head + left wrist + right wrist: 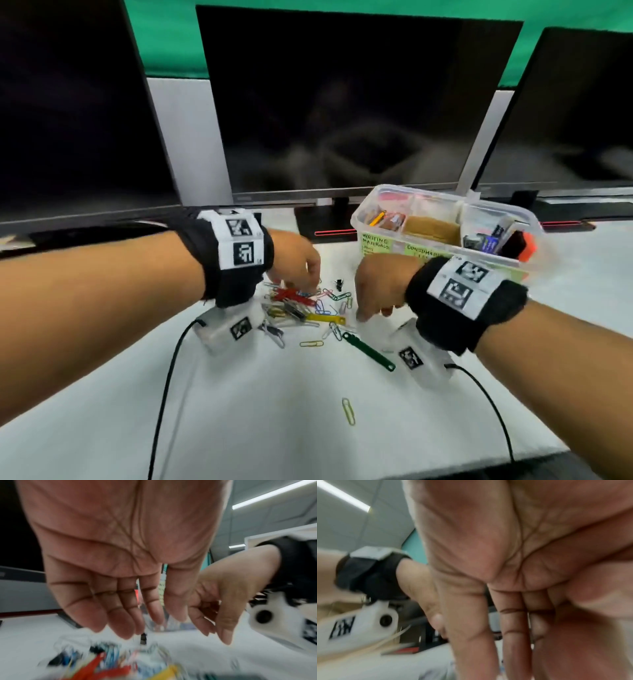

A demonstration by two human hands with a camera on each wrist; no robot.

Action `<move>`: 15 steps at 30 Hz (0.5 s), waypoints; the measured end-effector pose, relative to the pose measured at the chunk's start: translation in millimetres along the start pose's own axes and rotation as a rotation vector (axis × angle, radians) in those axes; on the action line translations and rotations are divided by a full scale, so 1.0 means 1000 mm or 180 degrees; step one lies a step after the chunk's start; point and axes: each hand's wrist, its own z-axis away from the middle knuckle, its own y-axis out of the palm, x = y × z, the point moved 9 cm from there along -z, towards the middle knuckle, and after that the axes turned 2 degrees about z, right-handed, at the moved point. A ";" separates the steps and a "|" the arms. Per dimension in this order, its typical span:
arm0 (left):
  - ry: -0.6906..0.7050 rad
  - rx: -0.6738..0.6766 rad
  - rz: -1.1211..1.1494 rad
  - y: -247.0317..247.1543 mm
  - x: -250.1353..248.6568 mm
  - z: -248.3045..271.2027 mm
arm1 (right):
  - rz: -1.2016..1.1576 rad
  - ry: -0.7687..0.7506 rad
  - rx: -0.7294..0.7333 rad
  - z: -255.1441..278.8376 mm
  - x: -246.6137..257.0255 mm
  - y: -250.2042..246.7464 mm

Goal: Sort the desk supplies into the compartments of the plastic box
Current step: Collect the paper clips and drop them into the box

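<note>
While my left hand (pixel 294 260) hovers spread over the paper clip pile (pixel 301 306) on the counter (pixel 274 411) left of the plastic box (pixel 445 222), my right hand (pixel 380 287) reaches fingers-down, apparently empty; light, slippery wire clips, best pinched edge-on.

Office: dark monitors (pixel 346 102) in row on white desk (pixel 274 394), ceiling strip lights (pixel 274 494).

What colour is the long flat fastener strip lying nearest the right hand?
Dark green. The fastener strip shows best in the head view.
</note>
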 end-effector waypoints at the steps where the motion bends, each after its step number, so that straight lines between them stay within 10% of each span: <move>1: 0.0054 0.0045 -0.0337 0.012 0.000 0.004 | 0.0210 0.0014 0.0141 -0.002 0.003 0.014; 15: 0.0418 -0.0520 -0.0941 0.048 -0.021 -0.029 | 0.0373 0.0242 0.0252 -0.015 0.008 0.043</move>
